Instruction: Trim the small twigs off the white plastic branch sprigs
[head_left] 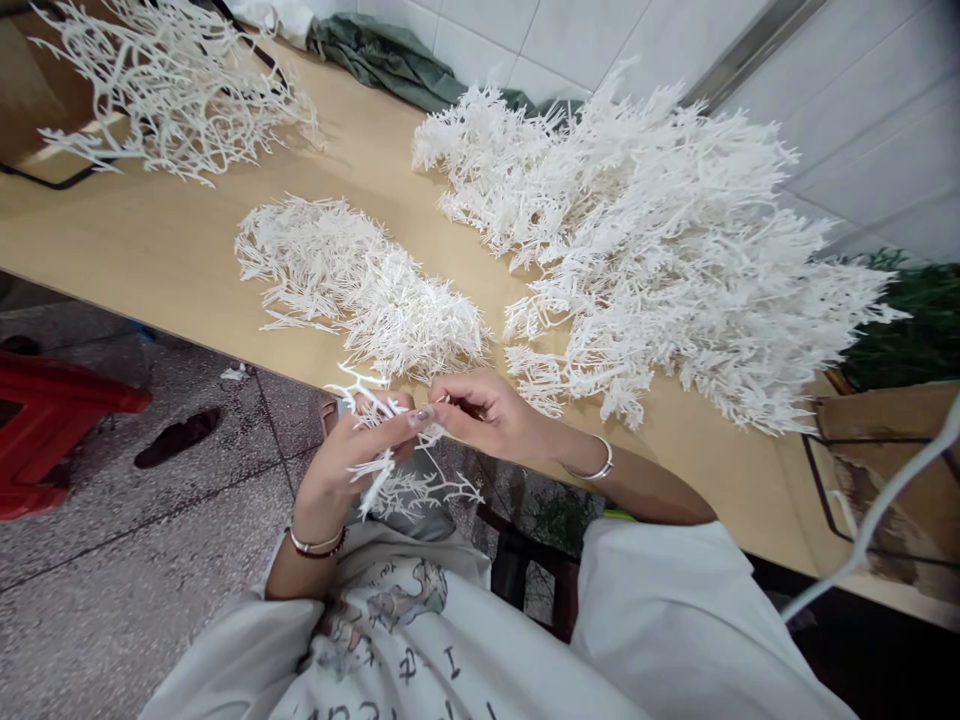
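My left hand point(356, 445) is closed around a white plastic branch point(412, 490) whose thin twigs stick out above and below the fingers. Beside it, my right hand point(491, 415) is pinched at the branch, its fingertips meeting the left thumb. Whatever small piece lies between those fingertips is mostly hidden. Just beyond both hands, a heap of small white twig pieces point(360, 280) lies near the table's front edge. To the right spreads a much larger pile of bushy white branches point(660, 240).
At the far left of the wooden table point(172, 230) lies a loose tangle of white bare stems point(187, 90). Dark green cloth point(382, 60) rests along the tiled wall. A cardboard box point(892, 470) and a white cable point(877, 510) are at right; a red stool point(60, 420) stands on the floor.
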